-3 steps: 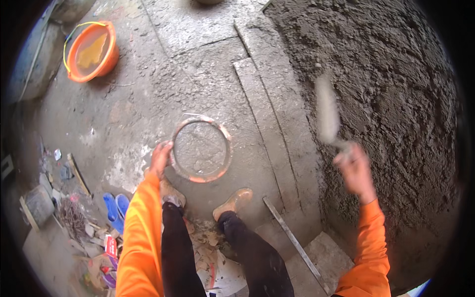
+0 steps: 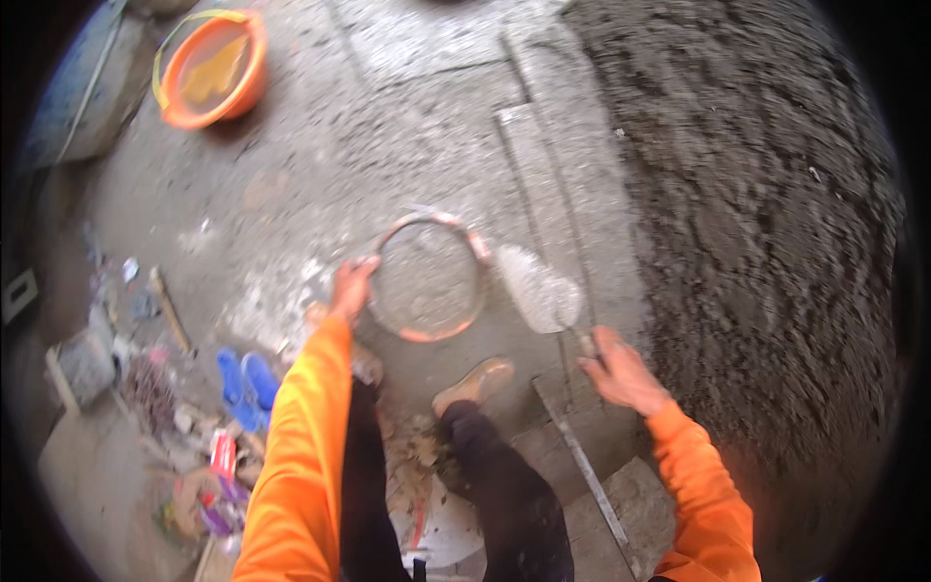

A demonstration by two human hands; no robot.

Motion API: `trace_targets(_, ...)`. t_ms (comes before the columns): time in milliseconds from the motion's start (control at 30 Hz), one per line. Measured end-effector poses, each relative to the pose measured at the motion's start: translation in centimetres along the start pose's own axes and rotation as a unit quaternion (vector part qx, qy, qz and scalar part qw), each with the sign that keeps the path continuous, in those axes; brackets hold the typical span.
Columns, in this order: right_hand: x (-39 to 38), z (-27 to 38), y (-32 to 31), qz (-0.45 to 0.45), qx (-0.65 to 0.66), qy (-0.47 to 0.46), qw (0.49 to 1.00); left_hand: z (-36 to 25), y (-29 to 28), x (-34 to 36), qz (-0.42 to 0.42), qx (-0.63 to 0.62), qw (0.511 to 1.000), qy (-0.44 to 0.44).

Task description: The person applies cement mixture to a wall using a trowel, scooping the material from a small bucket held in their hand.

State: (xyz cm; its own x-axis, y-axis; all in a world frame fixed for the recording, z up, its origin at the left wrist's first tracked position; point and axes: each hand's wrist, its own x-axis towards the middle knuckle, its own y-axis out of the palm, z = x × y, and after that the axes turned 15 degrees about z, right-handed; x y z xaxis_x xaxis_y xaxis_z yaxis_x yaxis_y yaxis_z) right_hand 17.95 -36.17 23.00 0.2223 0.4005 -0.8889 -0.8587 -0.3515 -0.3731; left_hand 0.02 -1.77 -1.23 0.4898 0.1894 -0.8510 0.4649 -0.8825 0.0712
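My left hand point(image 2: 352, 288) grips the left rim of a round basin point(image 2: 441, 335), orange-edged and smeared with grey; wet grey mortar point(image 2: 427, 276) fills its inside. In my right hand point(image 2: 626, 373) is the handle of a trowel point(image 2: 539, 289), its broad pale blade pointing up and left. The blade tip lies close beside the basin's right rim; whether they touch I cannot tell. A wide stretch of rough, dark wet mortar point(image 2: 737, 213) spreads to the right of the trowel.
An orange bucket point(image 2: 254, 82) with a yellow handle and murky water stands far left. Blue slippers point(image 2: 260, 380) and mixed rubble point(image 2: 150, 388) lie at the left. A long metal bar point(image 2: 592, 480) rests near my right forearm; my foot point(image 2: 475, 383) is just below the basin.
My right hand has swung the trowel leftward and down, from over the rough mortar to beside the basin. My left hand keeps its grip on the rim. The whole view has shifted slightly.
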Motion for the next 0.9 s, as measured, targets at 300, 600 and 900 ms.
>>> trace_targets(300,17.0,11.6,13.2,-0.012,0.239,0.023,0.971,-0.5,3.5,-5.2,0.048,0.019,0.997,0.058)
trace_targets(600,9.6,8.6,12.0,-0.101,0.07,-0.011,0.992,-0.3,-1.4,-2.0,0.082,-0.094,0.992,-0.031)
trace_targets(900,6.9,6.1,-3.4,0.096,0.346,-0.221,0.907,0.1,-3.3,-3.8,0.089,-0.089,0.989,-0.078)
